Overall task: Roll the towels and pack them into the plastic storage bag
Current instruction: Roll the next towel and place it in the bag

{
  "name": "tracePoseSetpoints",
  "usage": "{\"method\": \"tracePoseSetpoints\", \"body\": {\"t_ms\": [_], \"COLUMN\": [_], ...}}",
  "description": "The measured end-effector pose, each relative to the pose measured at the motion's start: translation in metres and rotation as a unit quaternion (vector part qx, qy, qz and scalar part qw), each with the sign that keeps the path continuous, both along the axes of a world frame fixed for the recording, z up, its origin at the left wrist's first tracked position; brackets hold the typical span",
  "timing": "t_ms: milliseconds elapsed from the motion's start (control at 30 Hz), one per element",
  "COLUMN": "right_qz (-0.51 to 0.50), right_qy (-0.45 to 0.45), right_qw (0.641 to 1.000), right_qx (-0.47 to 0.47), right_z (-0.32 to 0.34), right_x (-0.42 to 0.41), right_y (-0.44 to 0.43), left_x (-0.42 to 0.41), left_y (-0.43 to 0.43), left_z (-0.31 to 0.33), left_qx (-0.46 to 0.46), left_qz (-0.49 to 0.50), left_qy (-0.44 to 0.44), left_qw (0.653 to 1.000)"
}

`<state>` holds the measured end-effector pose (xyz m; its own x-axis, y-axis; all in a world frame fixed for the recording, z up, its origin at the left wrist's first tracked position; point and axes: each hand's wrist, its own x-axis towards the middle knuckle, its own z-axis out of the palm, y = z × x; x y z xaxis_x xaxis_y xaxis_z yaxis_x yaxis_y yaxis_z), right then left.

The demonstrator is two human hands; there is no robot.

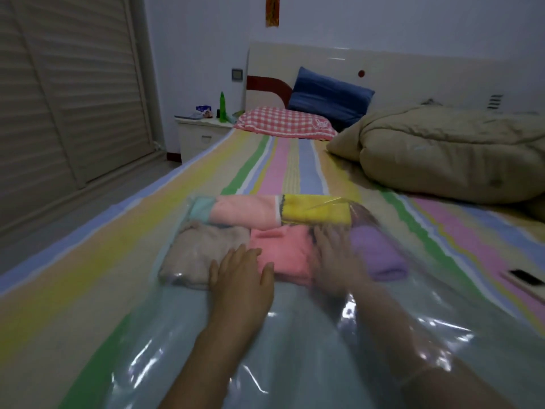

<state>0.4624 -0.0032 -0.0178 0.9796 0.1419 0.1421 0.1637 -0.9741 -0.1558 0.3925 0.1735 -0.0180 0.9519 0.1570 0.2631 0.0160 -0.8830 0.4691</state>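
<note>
Striped bed (88,261) fills the frame. At its centre, the plastic storage bag (177,335) holds rolled towels in two rows. The left hand (241,273) presses flat on the film between the beige towel (200,255) and the coral towel (283,252). The right hand (336,255), blurred inside the bag with fingers seemingly spread, lies just left of the purple towel (377,252), whose long axis runs up-frame.

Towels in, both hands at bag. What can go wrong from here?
1. The right hand looks to be inside the plastic bag; pulling it out may drag or unroll the purple towel.
2. The left hand presses flat on slick film beside the beige towel; the rows may shift.
</note>
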Motion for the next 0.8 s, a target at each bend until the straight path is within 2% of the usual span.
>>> {"method": "tracePoseSetpoints", "body": {"t_ms": [133, 200, 267, 333, 467, 533, 600, 700, 800], "right_qz": [-0.034, -0.025, -0.008, 0.03, 0.104, 0.156, 0.148, 0.061, 0.008], "right_qy": [-0.074, -0.052, -0.074, -0.077, 0.002, 0.049, 0.038, -0.001, -0.089], "right_qw": [0.997, 0.998, 0.997, 0.996, 0.994, 0.982, 0.979, 0.983, 0.99], "right_qx": [-0.004, 0.012, 0.011, 0.028, 0.026, 0.09, 0.133, 0.175, 0.112], "right_z": [-0.02, -0.023, -0.027, -0.031, 0.001, 0.016, 0.031, 0.045, 0.049], "right_x": [-0.107, -0.166, -0.223, -0.274, -0.363, -0.398, -0.43, -0.463, -0.479], "right_y": [-0.009, -0.013, -0.021, -0.035, -0.081, -0.118, -0.162, -0.223, -0.275], "left_x": [-0.056, -0.092, -0.13, -0.168, -0.236, -0.269, -0.29, -0.307, -0.312], "left_y": [0.013, 0.012, -0.001, -0.031, -0.107, -0.143, -0.167, -0.176, -0.172], "left_z": [-0.002, -0.001, 0.002, 0.014, 0.034, 0.035, 0.027, 0.004, -0.003], "left_qx": [0.063, 0.101, 0.113, 0.093, -0.016, -0.029, 0.032, 0.136, 0.217], "left_qz": [-0.018, -0.019, -0.038, -0.078, -0.217, -0.279, -0.314, -0.301, -0.264], "left_qy": [-0.013, 0.032, 0.066, 0.052, 0.029, 0.034, 0.059, 0.134, 0.185], "left_qw": [0.998, 0.994, 0.991, 0.991, 0.976, 0.959, 0.947, 0.934, 0.921]}}
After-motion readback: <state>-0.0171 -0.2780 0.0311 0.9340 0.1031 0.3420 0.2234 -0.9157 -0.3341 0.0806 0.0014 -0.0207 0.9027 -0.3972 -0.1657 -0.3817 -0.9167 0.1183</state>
